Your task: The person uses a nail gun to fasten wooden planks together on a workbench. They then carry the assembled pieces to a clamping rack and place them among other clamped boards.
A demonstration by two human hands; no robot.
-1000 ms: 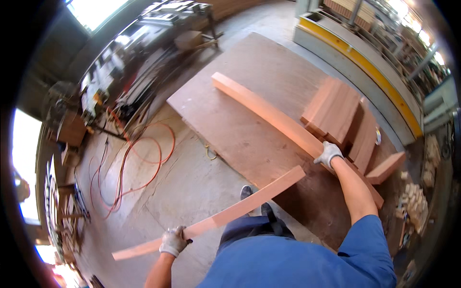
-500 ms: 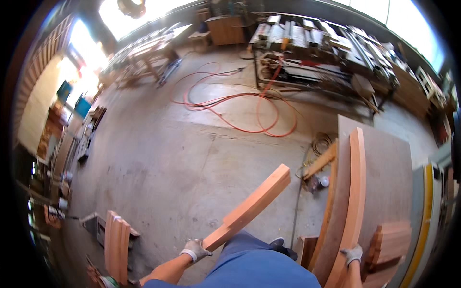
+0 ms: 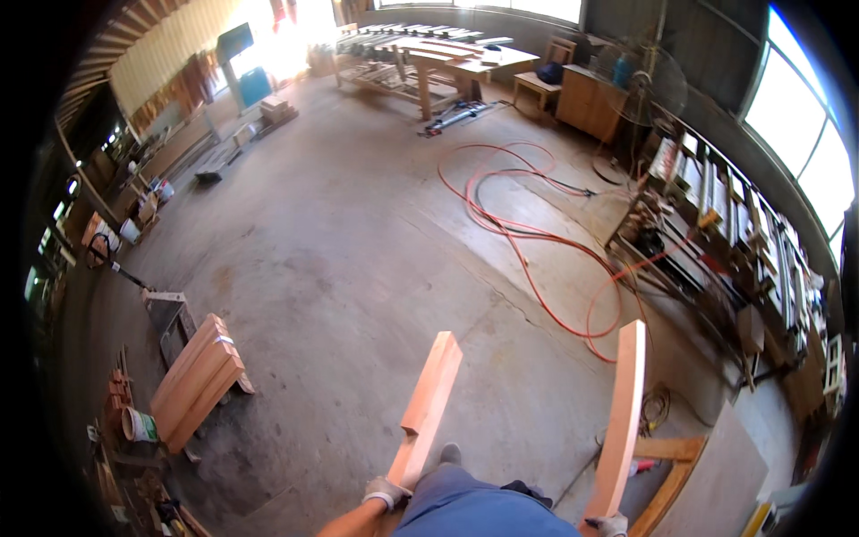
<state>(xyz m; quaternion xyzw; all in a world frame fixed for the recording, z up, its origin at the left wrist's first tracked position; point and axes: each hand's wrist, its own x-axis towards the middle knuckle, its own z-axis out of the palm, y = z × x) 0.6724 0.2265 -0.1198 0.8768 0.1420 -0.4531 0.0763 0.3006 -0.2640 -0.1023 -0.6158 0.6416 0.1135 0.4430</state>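
My left hand (image 3: 386, 492), in a pale work glove, is closed around the lower part of a reddish wooden beam (image 3: 429, 385) with a step in its side. The beam slants up and away from me over the floor. Low on the right, my gloved right hand (image 3: 608, 524) grips the near end of a long, slightly curved-looking wooden beam (image 3: 621, 412), which stands up from the hand. The two beams are apart, on either side of my body. Part of the right hand is cut off by the lower edge.
Left, a stack of wooden beams (image 3: 199, 380) rests by a pallet jack (image 3: 165, 313) and a white bucket (image 3: 140, 425). Red hoses (image 3: 528, 234) loop across the floor ahead. On the right are a loaded rack (image 3: 716, 259), a wooden frame (image 3: 667, 488) and a grey board (image 3: 723, 461).
My view has swung left. The right-hand beam has come off the grey board and is now held over the floor. The left hand still holds its beam, now more upright.
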